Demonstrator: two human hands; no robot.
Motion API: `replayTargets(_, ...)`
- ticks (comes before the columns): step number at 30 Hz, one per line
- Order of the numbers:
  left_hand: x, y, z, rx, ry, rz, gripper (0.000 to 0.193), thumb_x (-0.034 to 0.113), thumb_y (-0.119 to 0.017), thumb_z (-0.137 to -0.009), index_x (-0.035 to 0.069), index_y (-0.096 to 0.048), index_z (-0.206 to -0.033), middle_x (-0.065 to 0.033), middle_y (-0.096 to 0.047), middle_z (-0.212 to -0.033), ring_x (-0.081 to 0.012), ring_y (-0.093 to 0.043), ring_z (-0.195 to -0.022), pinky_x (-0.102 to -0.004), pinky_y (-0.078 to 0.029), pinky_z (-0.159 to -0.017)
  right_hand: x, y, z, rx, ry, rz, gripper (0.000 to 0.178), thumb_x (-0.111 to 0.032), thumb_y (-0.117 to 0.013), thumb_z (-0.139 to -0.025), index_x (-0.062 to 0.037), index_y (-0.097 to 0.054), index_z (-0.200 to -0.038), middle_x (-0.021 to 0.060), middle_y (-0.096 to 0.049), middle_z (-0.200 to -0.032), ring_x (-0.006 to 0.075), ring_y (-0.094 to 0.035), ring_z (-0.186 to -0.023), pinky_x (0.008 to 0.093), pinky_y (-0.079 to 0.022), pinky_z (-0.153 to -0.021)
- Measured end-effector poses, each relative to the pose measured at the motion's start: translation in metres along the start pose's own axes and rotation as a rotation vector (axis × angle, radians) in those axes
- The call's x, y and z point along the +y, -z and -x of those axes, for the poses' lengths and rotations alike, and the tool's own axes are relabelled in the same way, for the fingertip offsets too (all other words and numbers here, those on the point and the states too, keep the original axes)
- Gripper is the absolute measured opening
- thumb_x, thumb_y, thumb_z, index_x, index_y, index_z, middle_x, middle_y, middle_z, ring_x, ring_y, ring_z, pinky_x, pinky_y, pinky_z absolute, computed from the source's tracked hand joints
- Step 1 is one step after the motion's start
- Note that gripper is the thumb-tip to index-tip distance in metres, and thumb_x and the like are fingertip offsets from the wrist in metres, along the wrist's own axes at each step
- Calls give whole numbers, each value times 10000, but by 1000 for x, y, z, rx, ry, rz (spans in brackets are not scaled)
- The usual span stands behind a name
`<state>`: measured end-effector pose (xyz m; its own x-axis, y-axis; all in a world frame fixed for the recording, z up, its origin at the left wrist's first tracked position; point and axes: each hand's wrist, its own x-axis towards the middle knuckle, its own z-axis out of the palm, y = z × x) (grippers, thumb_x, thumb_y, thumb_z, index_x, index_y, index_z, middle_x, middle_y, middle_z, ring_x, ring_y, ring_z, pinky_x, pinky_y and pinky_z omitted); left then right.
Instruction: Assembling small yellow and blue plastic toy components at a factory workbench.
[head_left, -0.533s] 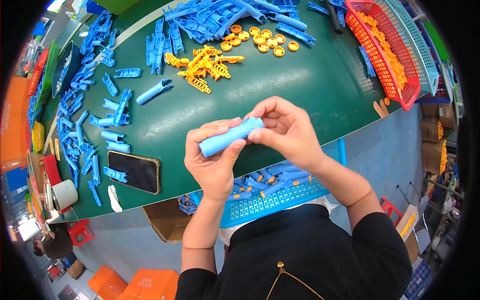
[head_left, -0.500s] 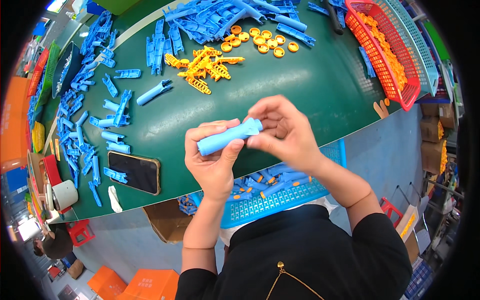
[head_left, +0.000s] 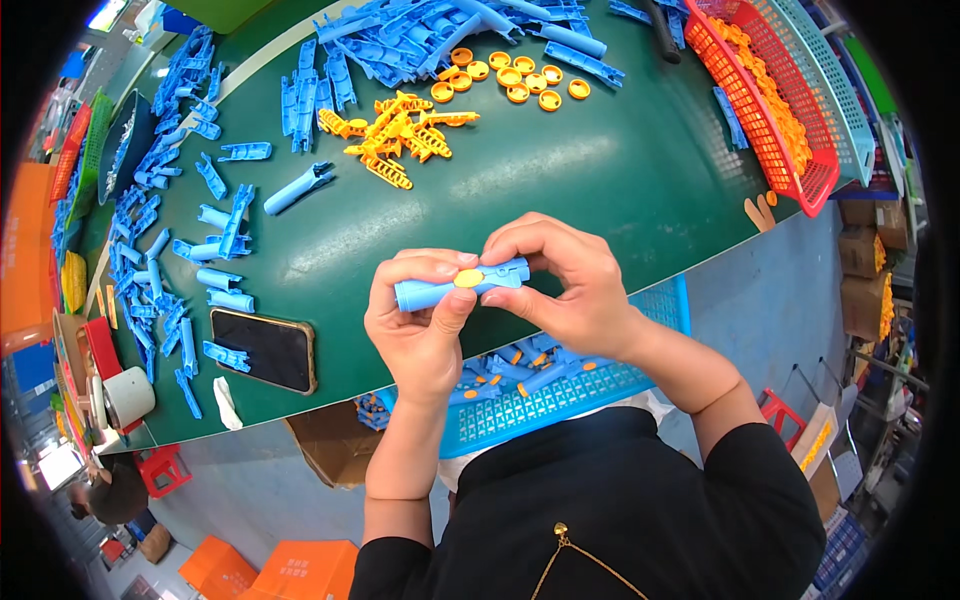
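Just above the table's near edge, a blue plastic tube lies level between my two hands. A yellow oval piece shows in its side. My left hand is closed round the tube's left end, thumb below and fingers above. The right end is pinched by my right hand, between thumb and bent fingers. Under my hands sits a blue basket of blue tubes with orange spots. Farther off lie yellow ribbed parts, yellow round caps and a heap of blue half-shells.
Loose blue pieces spread over the left side of the green table. A phone lies there with a blue piece on it, near a white scrap. A red basket of yellow parts stands at the far right.
The tube has turned in my hands, so the yellow oval piece now faces up. My right hand has closed in on the right end, and its fingers are now pinched on it.
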<state>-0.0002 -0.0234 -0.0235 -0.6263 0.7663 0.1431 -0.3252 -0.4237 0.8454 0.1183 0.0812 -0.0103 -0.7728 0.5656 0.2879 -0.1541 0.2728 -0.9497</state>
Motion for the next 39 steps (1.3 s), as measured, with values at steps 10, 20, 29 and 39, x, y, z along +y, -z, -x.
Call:
replayTargets(10,-6,1,0,-48,-449,-474,297,28,-782,-758,36,-581,-976,-143,-671,-945,-243,-643,-887,-309,-515,-797,-1,5,-4,112,-509,-719,181,-7,-678,-847,-11,-581,-1000,93,-631,-1037,140,-625,-952,277,-519,-842)
replayTargets(20,7,1,2,-212,-785,-1001,375,-4,-809,-666,78,-622,-981,-83,-717,-981,-193,-559,-762,-275,-484,-651,1,9,0,-102,-735,-1071,208,-93,-645,-896,21,-638,-1070,98,-664,-1067,169,-635,-983,292,-498,-894)
replayTargets(29,0,-4,-1,-240,-200,-760,262,99,-715,-822,21,-588,-1038,-105,-669,-999,-271,-621,-874,-354,-489,-812,46,90,-68,118,222,997,186,-123,-731,-779,-42,-668,-935,94,-675,-978,263,-638,-883,326,-500,-738)
replayTargets(39,-8,-2,-2,-163,-177,-796,269,12,-734,-770,34,-615,-1011,-111,-672,-940,-257,-657,-820,-321,-511,-713,24,73,-52,44,-284,385,143,-87,-639,-879,8,-668,-981,43,-628,-749,97,-580,-650,250,-458,-600)
